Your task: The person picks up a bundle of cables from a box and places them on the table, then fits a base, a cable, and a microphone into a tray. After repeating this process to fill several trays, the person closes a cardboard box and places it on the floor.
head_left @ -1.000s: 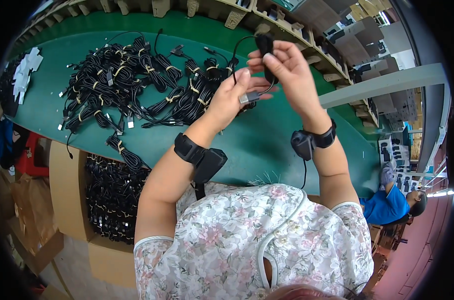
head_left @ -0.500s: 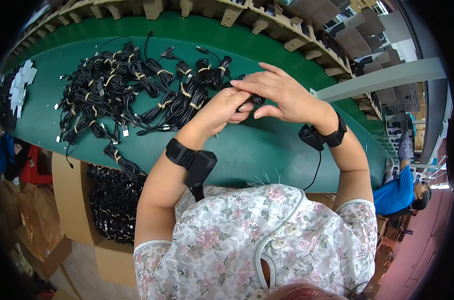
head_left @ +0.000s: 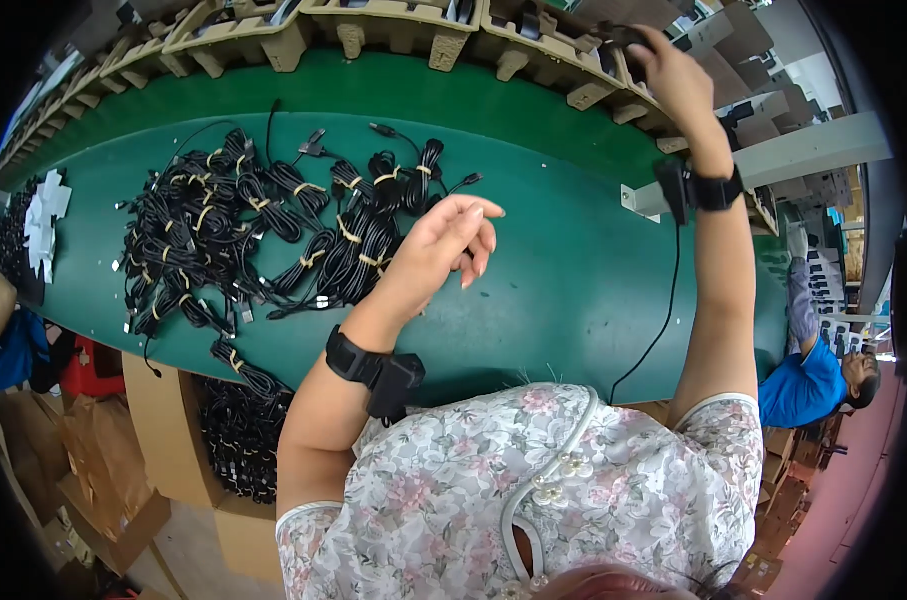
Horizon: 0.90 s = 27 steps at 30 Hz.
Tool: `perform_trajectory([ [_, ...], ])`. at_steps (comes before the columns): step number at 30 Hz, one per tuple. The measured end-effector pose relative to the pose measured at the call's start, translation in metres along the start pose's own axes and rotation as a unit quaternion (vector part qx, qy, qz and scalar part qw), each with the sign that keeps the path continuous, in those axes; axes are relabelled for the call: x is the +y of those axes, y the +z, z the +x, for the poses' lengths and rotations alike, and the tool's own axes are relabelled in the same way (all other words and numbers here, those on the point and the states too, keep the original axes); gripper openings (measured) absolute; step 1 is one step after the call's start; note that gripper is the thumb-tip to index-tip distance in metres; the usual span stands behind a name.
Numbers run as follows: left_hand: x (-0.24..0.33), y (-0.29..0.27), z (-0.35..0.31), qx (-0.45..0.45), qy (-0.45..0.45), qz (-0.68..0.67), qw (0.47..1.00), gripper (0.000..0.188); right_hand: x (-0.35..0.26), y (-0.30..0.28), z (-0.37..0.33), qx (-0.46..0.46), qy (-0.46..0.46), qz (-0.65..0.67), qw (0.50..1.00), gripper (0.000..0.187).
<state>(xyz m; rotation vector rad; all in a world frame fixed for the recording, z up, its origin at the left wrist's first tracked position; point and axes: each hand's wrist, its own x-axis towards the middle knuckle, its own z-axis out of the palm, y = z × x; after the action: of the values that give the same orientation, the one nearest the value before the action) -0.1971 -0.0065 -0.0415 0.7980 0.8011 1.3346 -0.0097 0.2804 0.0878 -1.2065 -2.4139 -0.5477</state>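
My right hand [head_left: 676, 88] is stretched out to the far right, above the row of pulp trays. Its fingers close on a dark, coiled cable bundle [head_left: 625, 38], partly hidden by the fingers. Over the middle of the green table, my left hand [head_left: 445, 242] hangs with loosely curled fingers somewhat apart, and I see nothing held in it. Just left of it lies a large pile of black cables [head_left: 198, 225], many coiled and tied with pale bands. One cable's plug [head_left: 468, 181] pokes out beside the left hand.
Brown pulp trays [head_left: 393, 22] line the table's far edge. A grey metal bar [head_left: 773, 165] juts in at right. Below the table's left edge stands a cardboard box [head_left: 178, 430] full of cables. White scraps [head_left: 45, 225] lie far left. People in blue work at both sides.
My hands were together over the table around a black item. Now they are apart: the right has swung up and away to the trays with a cable bundle, while the left stays near the pile.
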Motion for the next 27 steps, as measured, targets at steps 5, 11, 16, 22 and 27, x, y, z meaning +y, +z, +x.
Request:
perform_trajectory([
  [5,0.005,0.006,-0.004,-0.017,-0.007,-0.012,1.000,0.027,0.078,0.019,0.042,-0.067,0.098,-0.134,0.984,0.036],
  [11,0.009,0.011,-0.014,-0.040,-0.024,-0.028,0.999,0.027,0.099,0.042,0.046,-0.217,0.101,-0.160,0.958,0.034],
  [16,0.015,0.019,-0.018,-0.058,-0.026,-0.043,0.997,0.024,0.124,0.073,0.045,-0.222,0.128,-0.171,0.951,0.030],
  [22,0.017,0.017,-0.017,-0.082,-0.024,-0.019,0.996,0.023,0.120,0.079,0.037,-0.096,0.157,-0.144,0.972,0.030],
  [27,0.014,0.015,-0.020,-0.082,-0.023,-0.004,0.996,0.023,0.099,0.066,0.024,-0.041,0.181,-0.095,0.978,0.032],
])
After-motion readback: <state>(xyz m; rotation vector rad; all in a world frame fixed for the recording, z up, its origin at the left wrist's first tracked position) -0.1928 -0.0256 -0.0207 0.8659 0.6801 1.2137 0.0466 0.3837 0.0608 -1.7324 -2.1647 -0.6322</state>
